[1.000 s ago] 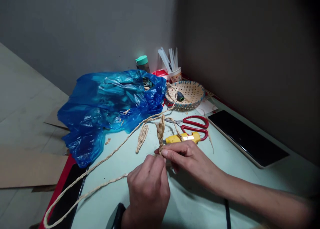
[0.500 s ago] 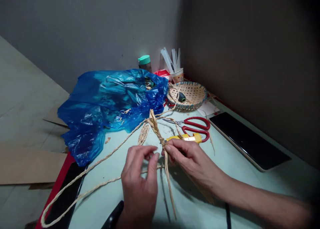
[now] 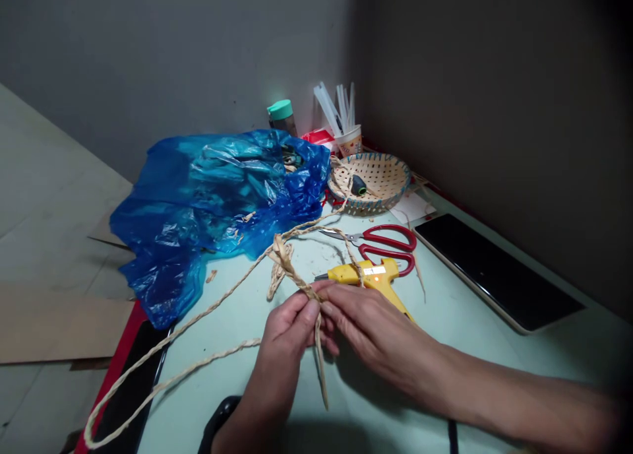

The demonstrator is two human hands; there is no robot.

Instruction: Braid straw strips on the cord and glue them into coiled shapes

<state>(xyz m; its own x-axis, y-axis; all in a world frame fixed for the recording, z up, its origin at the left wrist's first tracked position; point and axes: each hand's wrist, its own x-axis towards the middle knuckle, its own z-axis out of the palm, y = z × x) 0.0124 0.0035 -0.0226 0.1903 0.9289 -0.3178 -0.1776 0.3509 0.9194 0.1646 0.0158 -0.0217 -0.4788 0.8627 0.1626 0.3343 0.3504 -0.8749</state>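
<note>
Both my hands meet over a short braided straw piece (image 3: 289, 269) at the middle of the pale green table (image 3: 445, 348). My left hand (image 3: 289, 332) pinches the braid's lower end with thumb and fingers. My right hand (image 3: 368, 328) pinches the same spot from the right. A loose straw strand (image 3: 321, 368) hangs down from the pinch towards me. A long braided straw rope (image 3: 198, 322) runs from the braid out to the table's left front corner and loops back.
A yellow glue gun (image 3: 368, 276) and red scissors (image 3: 388, 246) lie just beyond my right hand. Further back stand a woven basket (image 3: 376, 183), a cup of glue sticks (image 3: 346, 134) and a green-capped bottle (image 3: 281, 114). A blue plastic bag (image 3: 212, 203) lies left, a dark tablet (image 3: 494, 269) right.
My left hand let go for a moment, then closed back onto the braid beside my right hand. The braid tipped over from upright to leaning left. A loose strand now hangs below.
</note>
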